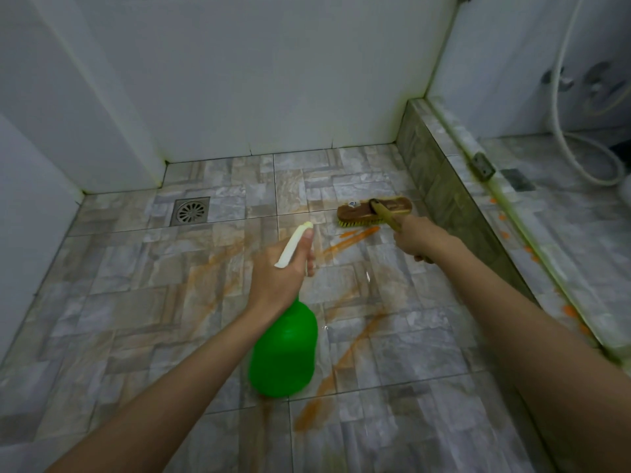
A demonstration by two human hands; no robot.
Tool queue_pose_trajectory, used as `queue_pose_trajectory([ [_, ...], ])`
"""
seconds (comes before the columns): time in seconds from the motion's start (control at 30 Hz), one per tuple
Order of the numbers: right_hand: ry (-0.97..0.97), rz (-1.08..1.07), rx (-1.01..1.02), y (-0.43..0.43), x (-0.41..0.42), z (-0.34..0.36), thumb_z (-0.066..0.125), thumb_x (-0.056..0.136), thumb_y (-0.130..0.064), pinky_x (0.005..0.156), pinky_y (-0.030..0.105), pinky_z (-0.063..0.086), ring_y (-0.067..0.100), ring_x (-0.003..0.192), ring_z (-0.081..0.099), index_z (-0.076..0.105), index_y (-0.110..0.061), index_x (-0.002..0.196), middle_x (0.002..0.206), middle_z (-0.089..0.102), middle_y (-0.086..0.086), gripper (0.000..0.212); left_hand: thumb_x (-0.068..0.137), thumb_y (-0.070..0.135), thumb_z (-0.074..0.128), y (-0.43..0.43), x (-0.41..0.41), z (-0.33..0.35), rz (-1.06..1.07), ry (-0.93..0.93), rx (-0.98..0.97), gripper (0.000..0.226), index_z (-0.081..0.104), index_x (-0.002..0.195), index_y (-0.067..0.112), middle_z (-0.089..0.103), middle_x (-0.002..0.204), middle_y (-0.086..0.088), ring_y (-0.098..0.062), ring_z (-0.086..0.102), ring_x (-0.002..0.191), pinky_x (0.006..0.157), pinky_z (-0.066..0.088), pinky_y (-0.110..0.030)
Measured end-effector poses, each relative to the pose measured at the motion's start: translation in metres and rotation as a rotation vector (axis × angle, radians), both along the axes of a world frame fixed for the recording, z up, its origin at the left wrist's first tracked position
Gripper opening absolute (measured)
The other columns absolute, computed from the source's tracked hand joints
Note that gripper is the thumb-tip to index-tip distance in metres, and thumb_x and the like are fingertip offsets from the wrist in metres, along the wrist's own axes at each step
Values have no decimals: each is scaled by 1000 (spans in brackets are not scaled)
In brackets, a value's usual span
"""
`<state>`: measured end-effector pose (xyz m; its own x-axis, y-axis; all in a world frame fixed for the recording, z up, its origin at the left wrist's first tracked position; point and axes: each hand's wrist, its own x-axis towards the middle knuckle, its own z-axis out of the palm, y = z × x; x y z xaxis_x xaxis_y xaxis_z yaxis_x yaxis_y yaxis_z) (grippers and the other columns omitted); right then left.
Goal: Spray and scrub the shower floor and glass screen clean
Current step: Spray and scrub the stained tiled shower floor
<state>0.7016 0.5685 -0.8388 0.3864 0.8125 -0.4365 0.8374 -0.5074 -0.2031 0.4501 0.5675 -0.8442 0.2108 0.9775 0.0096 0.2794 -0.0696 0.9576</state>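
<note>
Left hand (pixel 283 268): clamped on neck of green spray bottle (pixel 283 349), nozzle pointing forward over shower floor (pixel 136 302). Right hand (pixel 415 238): wrapped round handle of scrub brush (pixel 374 211), bristles down on the tiles beside an orange streak (pixel 358 235). Hands apart. Judged: bottle light, smooth plastic, probably slick when wet, so best held at neck. Brush stiff; grip low on handle. Glass screen (pixel 505 63) at right.

Both bare arms reach forward and down. The left hand (pixel 278 271) has its fingers (pixel 310 264) curled round the neck of a spray bottle (pixel 283 349). The right hand (pixel 415 238), stretched farther out, grips a brush (pixel 374 210) by its handle.
</note>
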Motion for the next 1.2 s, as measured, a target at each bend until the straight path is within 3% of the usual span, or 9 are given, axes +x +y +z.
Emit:
queue_pose_trajectory([
  [0.1,-8,6,0,-1,0,3,35,100,-13,44,27,44,21,61,58,21,-37,151,116,57,20,58,98,51,59,4,5,-4,-46,115,-95,59,61,63,4,55,52,-7,-15,54,40,50,48,-29],
  [0.17,-16,1,3,-2,-1,3,35,100,-12,44,27,44,21,60,58,23,-37,151,115,58,21,58,96,56,58,9,8,-8,-71,209,-149,64,66,67,0,62,54,-6,-16,61,44,58,53,-33],
  [0.27,-13,-2,12,-2,-1,1,36,99,-12,43,26,44,22,62,60,23,-39,150,118,58,20,59,98,58,53,16,9,-16,-87,237,-199,56,67,68,12,69,62,-2,-16,68,57,65,54,-29],
  [0.4,-13,11,11,-2,0,-1,37,99,-13,41,26,42,21,61,61,21,-39,151,113,60,18,60,96,59,57,18,14,-30,-12,228,-288,56,67,71,9,66,61,-4,-18,63,50,62,57,-35],
  [0.57,-11,-3,14,-1,-1,-2,36,100,-14,43,27,45,21,59,61,23,-36,151,97,57,13,57,97,57,56,20,25,-34,-112,281,-234,56,70,67,12,73,65,-3,-20,73,63,72,60,-33],
  [0.77,-1,35,31,-5,1,-1,35,99,-12,42,25,42,21,58,59,20,-40,151,95,52,10,61,96,55,59,20,35,-35,-103,278,-294,56,68,67,8,69,55,-4,-19,68,49,58,57,-27],
  [0.9,-12,-2,17,-4,6,-3,37,99,-18,39,24,39,19,53,58,36,-26,145,76,53,7,46,97,54,57,17,38,-35,-108,317,-256,54,66,67,10,70,58,-7,-20,70,49,59,57,-28],
  [1.1,-2,-15,17,-5,6,-5,36,99,-17,40,25,40,19,55,60,32,-28,148,86,56,9,50,96,54,60,22,40,-34,-106,285,-276,53,69,66,11,69,58,-1,-17,70,52,68,63,-34],
  [1.2,-5,-4,19,-6,5,-2,35,99,-15,41,25,42,19,57,61,28,-36,149,93,56,10,54,93,56,62,20,40,-34,-66,292,-285,57,68,64,8,68,56,-4,-21,69,48,63,62,-38],
])
